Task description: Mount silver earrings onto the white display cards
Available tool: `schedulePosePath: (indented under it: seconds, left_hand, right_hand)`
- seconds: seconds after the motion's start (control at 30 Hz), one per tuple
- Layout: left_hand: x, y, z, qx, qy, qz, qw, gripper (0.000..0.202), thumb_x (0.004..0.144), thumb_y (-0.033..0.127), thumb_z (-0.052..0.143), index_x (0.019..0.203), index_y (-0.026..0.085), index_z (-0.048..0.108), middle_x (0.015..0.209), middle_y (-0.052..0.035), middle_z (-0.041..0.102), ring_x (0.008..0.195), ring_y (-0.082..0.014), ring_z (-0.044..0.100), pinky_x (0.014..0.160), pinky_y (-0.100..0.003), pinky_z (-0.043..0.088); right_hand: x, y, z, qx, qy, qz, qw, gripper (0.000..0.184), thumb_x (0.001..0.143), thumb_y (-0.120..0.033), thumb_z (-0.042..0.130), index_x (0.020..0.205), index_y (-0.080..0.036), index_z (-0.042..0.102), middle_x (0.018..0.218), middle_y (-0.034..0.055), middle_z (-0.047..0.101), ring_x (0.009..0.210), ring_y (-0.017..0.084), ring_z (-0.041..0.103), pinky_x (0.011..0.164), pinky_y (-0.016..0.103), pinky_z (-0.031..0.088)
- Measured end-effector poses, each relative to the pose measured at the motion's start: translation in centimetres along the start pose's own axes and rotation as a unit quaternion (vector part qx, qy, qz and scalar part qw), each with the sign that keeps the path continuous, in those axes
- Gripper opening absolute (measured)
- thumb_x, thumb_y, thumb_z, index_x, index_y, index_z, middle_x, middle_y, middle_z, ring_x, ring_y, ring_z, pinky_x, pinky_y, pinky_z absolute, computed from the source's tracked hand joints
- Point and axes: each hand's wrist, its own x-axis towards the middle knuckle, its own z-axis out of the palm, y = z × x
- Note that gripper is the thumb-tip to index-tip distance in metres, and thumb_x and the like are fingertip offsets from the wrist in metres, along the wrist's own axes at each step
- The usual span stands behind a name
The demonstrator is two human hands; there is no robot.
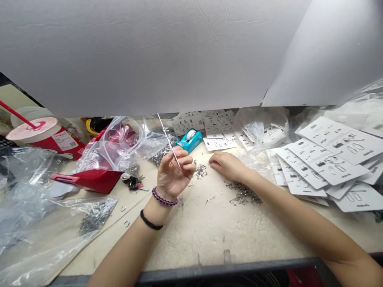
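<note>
My left hand point(175, 173) is raised above the beige table point(191, 231), fingers closed on a thin clear strip point(167, 137) that slants up and to the left. A purple bead bracelet and a black band circle that wrist. My right hand point(227, 164) rests palm down on the table, fingertips closed at a small heap of tiny silver metal parts point(200, 171); what they pinch is too small to name. A second pile of silver parts point(243, 195) lies beside my right forearm.
A teal tape dispenser point(190, 139) stands behind my hands. White earring cards point(326, 163) are stacked at the right. Left are a red scoop point(89, 179), clear plastic bags point(119, 143), a bag of silver parts point(95, 215) and a red lidded cup point(44, 137). A white sheet hangs overhead.
</note>
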Motion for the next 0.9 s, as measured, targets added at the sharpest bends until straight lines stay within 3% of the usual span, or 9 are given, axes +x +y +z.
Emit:
schedulePosePath:
  seconds: [0.23,0.37,0.4,0.47,0.57,0.73,0.9]
  left_hand:
    - [-0.1,-0.4,-0.1,-0.009,-0.004,-0.022,1.0,0.032,0.058,0.008,0.069,0.076,0.019,0.045,0.062,0.0085,0.052,0.053,-0.0034,0.05,0.051,-0.016,0.038]
    - [-0.3,-1.4,-0.1,-0.016,0.003,-0.049,0.999,0.036,0.057,0.008,0.072,0.076,0.019,0.044,0.061,0.0092,0.051,0.052,-0.0027,0.048,0.05,-0.015,0.038]
    - [-0.4,-1.7,-0.1,-0.016,0.006,-0.056,0.998,0.037,0.056,0.009,0.073,0.077,0.019,0.044,0.06,0.0094,0.051,0.051,-0.0025,0.048,0.05,-0.014,0.038]
    - [-0.7,-2.5,-0.1,-0.011,0.011,-0.068,0.998,0.038,0.055,0.009,0.074,0.077,0.018,0.044,0.058,0.0095,0.049,0.05,-0.002,0.046,0.048,-0.014,0.037]
    - [-1.0,-3.6,0.0,0.015,0.029,-0.068,0.997,0.036,0.054,0.012,0.075,0.074,0.017,0.046,0.054,0.0096,0.045,0.046,-0.0015,0.043,0.046,-0.012,0.037]
    - [-1.3,-4.6,-0.2,0.083,0.084,-0.048,0.992,0.031,0.052,0.016,0.077,0.072,0.017,0.053,0.055,0.0077,0.051,0.055,-0.0046,0.052,0.056,-0.014,0.043]
    - [-1.3,-4.8,-0.5,0.109,0.093,-0.038,0.989,0.03,0.051,0.02,0.078,0.073,0.017,0.058,0.057,0.0062,0.056,0.06,-0.0067,0.056,0.061,-0.016,0.046]
  right_hand:
    - [0.3,-0.8,0.6,0.043,0.066,0.008,0.997,0.014,0.079,-0.014,0.05,0.068,-0.015,0.058,0.074,0.005,0.057,0.067,0.015,0.051,0.059,0.026,0.037]
    - [-1.4,-3.5,-0.5,0.111,0.151,0.027,0.982,0.012,0.084,-0.018,0.045,0.077,-0.016,0.054,0.076,0.0031,0.054,0.069,0.012,0.051,0.061,0.024,0.041]
    - [-2.0,-4.4,-0.9,0.15,0.183,0.036,0.971,0.014,0.087,-0.021,0.041,0.08,-0.016,0.053,0.078,0.0029,0.054,0.068,0.011,0.051,0.06,0.023,0.043]
    - [-3.2,-6.2,-1.6,0.338,0.256,0.032,0.905,0.011,0.084,-0.023,0.047,0.078,-0.017,0.053,0.078,0.0014,0.053,0.067,0.01,0.052,0.057,0.022,0.044]
    - [-4.4,-8.2,-1.8,0.475,0.29,0.018,0.831,0.006,0.08,-0.021,0.055,0.075,-0.019,0.057,0.078,-0.0001,0.052,0.069,0.01,0.053,0.06,0.023,0.047]
    - [-4.6,-8.9,-1.0,0.508,0.288,0.037,0.811,0.006,0.079,-0.023,0.057,0.077,-0.021,0.062,0.08,0.001,0.054,0.072,0.012,0.055,0.061,0.025,0.05]
    - [-4.6,-8.5,-0.7,0.531,0.265,0.046,0.804,0.007,0.079,-0.025,0.057,0.079,-0.022,0.063,0.083,0.0012,0.055,0.072,0.012,0.056,0.06,0.026,0.05]
